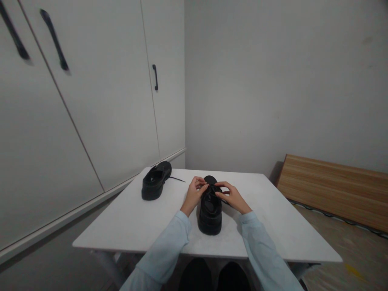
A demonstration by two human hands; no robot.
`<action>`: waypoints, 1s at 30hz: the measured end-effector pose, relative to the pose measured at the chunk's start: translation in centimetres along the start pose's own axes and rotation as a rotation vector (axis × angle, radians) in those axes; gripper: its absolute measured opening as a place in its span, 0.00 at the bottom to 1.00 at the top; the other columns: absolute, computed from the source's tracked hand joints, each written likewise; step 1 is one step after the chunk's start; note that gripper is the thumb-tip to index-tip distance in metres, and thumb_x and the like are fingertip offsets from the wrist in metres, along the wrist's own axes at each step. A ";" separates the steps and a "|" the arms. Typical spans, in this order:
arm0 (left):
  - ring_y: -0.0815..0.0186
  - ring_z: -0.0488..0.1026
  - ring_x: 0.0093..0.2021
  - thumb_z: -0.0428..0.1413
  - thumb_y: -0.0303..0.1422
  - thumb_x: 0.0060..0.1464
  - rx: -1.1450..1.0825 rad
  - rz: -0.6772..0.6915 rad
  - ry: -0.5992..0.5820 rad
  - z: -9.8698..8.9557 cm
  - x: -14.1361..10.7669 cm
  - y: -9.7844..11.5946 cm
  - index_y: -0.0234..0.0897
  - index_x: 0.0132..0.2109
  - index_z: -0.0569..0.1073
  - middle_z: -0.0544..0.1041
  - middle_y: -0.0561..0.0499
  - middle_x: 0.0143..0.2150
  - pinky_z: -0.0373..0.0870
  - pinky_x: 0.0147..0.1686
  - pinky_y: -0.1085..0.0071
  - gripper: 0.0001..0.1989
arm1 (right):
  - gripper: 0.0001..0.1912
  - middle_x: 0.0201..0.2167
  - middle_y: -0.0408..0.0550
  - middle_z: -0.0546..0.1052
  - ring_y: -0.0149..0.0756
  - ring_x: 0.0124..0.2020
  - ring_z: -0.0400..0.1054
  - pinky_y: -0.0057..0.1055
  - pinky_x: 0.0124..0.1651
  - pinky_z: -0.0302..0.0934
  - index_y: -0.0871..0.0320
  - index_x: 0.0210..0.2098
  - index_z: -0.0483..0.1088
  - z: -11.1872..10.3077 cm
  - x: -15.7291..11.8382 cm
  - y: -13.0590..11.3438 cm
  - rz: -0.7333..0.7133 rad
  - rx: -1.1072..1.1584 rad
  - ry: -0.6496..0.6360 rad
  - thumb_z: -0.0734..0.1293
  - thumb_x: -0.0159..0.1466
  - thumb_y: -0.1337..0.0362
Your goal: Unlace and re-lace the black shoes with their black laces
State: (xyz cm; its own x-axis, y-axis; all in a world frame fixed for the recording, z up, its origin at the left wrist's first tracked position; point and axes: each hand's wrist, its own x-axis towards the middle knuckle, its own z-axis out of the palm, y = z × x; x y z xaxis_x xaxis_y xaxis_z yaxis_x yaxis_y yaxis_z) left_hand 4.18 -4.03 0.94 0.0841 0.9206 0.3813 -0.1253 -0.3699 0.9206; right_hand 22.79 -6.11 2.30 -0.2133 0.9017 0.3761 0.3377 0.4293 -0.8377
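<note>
A black lace-up shoe [209, 220] stands on the white table in front of me, heel toward me and toe pointing away. My left hand [195, 192] is at the left side of its lacing, thumb and fingers pinched together near the laces. On the other side my right hand [230, 196] has its thumb and fingertips closed at the black shoelace [214, 189]. The fine strands between the fingers are hard to make out. A second black shoe [153, 186] stands farther left, with a lace end trailing to its right.
The white table [121, 226] reaches toward the corner of the room. White cabinets [106, 101] with dark handles line the left side. A wood-grain board [333, 186] leans by the wall at right. My knees [197, 277] are below the table's front edge.
</note>
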 end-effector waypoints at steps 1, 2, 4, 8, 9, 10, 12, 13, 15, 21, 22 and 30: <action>0.67 0.73 0.39 0.59 0.36 0.48 -0.009 0.011 0.005 0.0 0.1 0.0 0.38 0.38 0.61 0.71 0.53 0.35 0.68 0.42 0.70 0.14 | 0.19 0.47 0.52 0.74 0.44 0.49 0.68 0.37 0.44 0.66 0.56 0.45 0.71 0.0 0.0 -0.1 0.000 -0.003 -0.005 0.69 0.54 0.57; 0.68 0.74 0.38 0.58 0.37 0.49 -0.024 0.020 0.010 0.1 0.1 0.0 0.38 0.37 0.61 0.70 0.53 0.35 0.68 0.42 0.69 0.14 | 0.19 0.47 0.53 0.74 0.44 0.50 0.68 0.37 0.44 0.66 0.56 0.45 0.71 0.0 0.0 -0.2 0.000 -0.004 -0.008 0.69 0.55 0.57; 0.70 0.74 0.34 0.56 0.38 0.50 -0.053 0.026 0.014 0.1 0.1 0.1 0.38 0.37 0.60 0.68 0.54 0.35 0.69 0.40 0.70 0.13 | 0.19 0.48 0.53 0.73 0.44 0.50 0.67 0.37 0.44 0.66 0.56 0.45 0.71 -0.1 -0.1 -0.3 0.000 -0.005 -0.011 0.69 0.55 0.57; 0.72 0.72 0.31 0.55 0.37 0.51 -0.040 0.028 0.015 -0.1 0.1 0.4 0.38 0.37 0.61 0.67 0.55 0.35 0.68 0.37 0.71 0.11 | 0.19 0.48 0.52 0.73 0.43 0.50 0.67 0.37 0.44 0.66 0.56 0.45 0.71 -0.1 -0.1 -0.3 0.004 -0.001 -0.012 0.69 0.55 0.57; 0.72 0.71 0.31 0.56 0.36 0.50 -0.034 0.034 0.015 -0.3 0.2 0.4 0.38 0.37 0.61 0.68 0.55 0.34 0.67 0.37 0.72 0.11 | 0.19 0.48 0.52 0.73 0.43 0.50 0.67 0.36 0.44 0.66 0.56 0.45 0.71 -0.1 -0.1 -0.2 0.003 -0.001 -0.016 0.69 0.55 0.58; 0.71 0.71 0.32 0.57 0.34 0.49 -0.030 0.040 0.017 -0.4 0.2 0.4 0.37 0.36 0.61 0.68 0.55 0.33 0.67 0.37 0.72 0.11 | 0.19 0.48 0.52 0.73 0.43 0.50 0.67 0.36 0.44 0.66 0.56 0.45 0.71 -0.1 -0.1 -0.1 0.001 -0.001 -0.019 0.69 0.55 0.58; 0.71 0.70 0.35 0.58 0.31 0.46 -0.027 0.048 0.009 -0.8 0.4 0.2 0.37 0.37 0.62 0.69 0.54 0.33 0.66 0.38 0.73 0.12 | 0.19 0.48 0.52 0.73 0.43 0.50 0.67 0.36 0.44 0.66 0.56 0.45 0.71 -0.1 -0.1 0.0 -0.004 0.001 -0.020 0.69 0.55 0.57; 0.70 0.70 0.36 0.59 0.29 0.44 -0.025 0.047 -0.001 -0.9 0.4 0.2 0.37 0.37 0.63 0.69 0.54 0.34 0.66 0.38 0.73 0.13 | 0.19 0.48 0.52 0.73 0.43 0.50 0.67 0.37 0.44 0.66 0.56 0.45 0.71 -0.1 -0.1 0.0 -0.005 0.003 -0.019 0.69 0.55 0.57; 0.69 0.70 0.37 0.59 0.27 0.42 -0.004 0.041 -0.038 -1.2 0.5 0.0 0.37 0.38 0.64 0.70 0.53 0.36 0.65 0.37 0.74 0.14 | 0.20 0.48 0.52 0.74 0.44 0.50 0.67 0.37 0.44 0.65 0.56 0.46 0.71 -0.1 0.0 0.0 0.002 0.003 -0.016 0.69 0.55 0.57; 0.69 0.70 0.35 0.59 0.28 0.45 0.151 0.068 -0.118 -1.8 0.5 0.0 0.34 0.38 0.69 0.73 0.49 0.39 0.64 0.33 0.74 0.11 | 0.20 0.48 0.53 0.73 0.44 0.50 0.67 0.38 0.45 0.65 0.56 0.46 0.71 -0.1 -0.1 0.0 0.015 0.003 -0.012 0.69 0.55 0.57; 0.68 0.70 0.36 0.59 0.28 0.45 0.159 0.072 -0.114 -1.9 0.5 0.0 0.35 0.39 0.69 0.74 0.48 0.40 0.64 0.33 0.74 0.12 | 0.20 0.48 0.53 0.73 0.44 0.50 0.67 0.38 0.45 0.65 0.55 0.46 0.71 -0.1 -0.1 0.0 0.018 0.008 -0.009 0.69 0.55 0.57; 0.69 0.71 0.34 0.55 0.22 0.46 0.339 0.147 0.039 -2.0 0.5 -0.4 0.36 0.36 0.72 0.75 0.50 0.37 0.69 0.38 0.71 0.09 | 0.20 0.47 0.51 0.73 0.43 0.50 0.67 0.36 0.44 0.64 0.55 0.45 0.69 0.0 0.1 0.3 0.017 0.029 -0.013 0.70 0.54 0.58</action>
State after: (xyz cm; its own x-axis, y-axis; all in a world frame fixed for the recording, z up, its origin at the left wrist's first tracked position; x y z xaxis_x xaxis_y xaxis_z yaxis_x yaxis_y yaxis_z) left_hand 2.30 -3.19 0.64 0.0510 0.8562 0.5140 0.2019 -0.5129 0.8343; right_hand 22.92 -5.91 2.10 -0.2198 0.9080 0.3567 0.3149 0.4121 -0.8550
